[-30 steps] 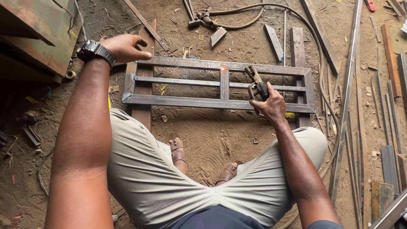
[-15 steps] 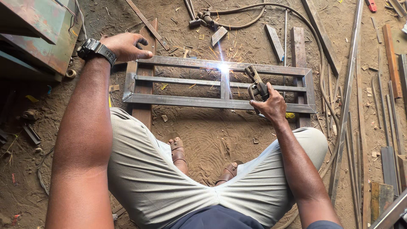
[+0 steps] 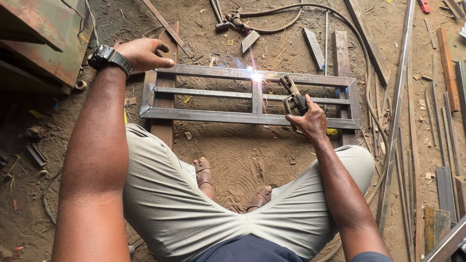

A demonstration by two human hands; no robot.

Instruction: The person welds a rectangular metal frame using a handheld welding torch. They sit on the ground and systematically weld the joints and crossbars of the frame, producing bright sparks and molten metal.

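Under me is a floor [image 3: 233, 160] of packed, scuffed dirt, and my sandalled feet [image 3: 204, 172] are planted on it. Two wooden planks [image 3: 167, 87] lie flat on the dirt, well apart, and the grey steel frame [image 3: 233, 116] rests across them. Around that the ground is littered: a dark hose [image 3: 291, 22] curling at the top, a hammer [image 3: 219, 19] beside it, short flat offcuts [image 3: 314, 47], and long metal strips [image 3: 395, 116] along my right.

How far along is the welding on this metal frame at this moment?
The frame already lies assembled on wooden supports, rails and centre upright in place. In hand: the right hand holds the electrode holder, with a bright arc at the upright's top joint; the left hand steadies the frame's corner. Whether other joints remain cannot be told.
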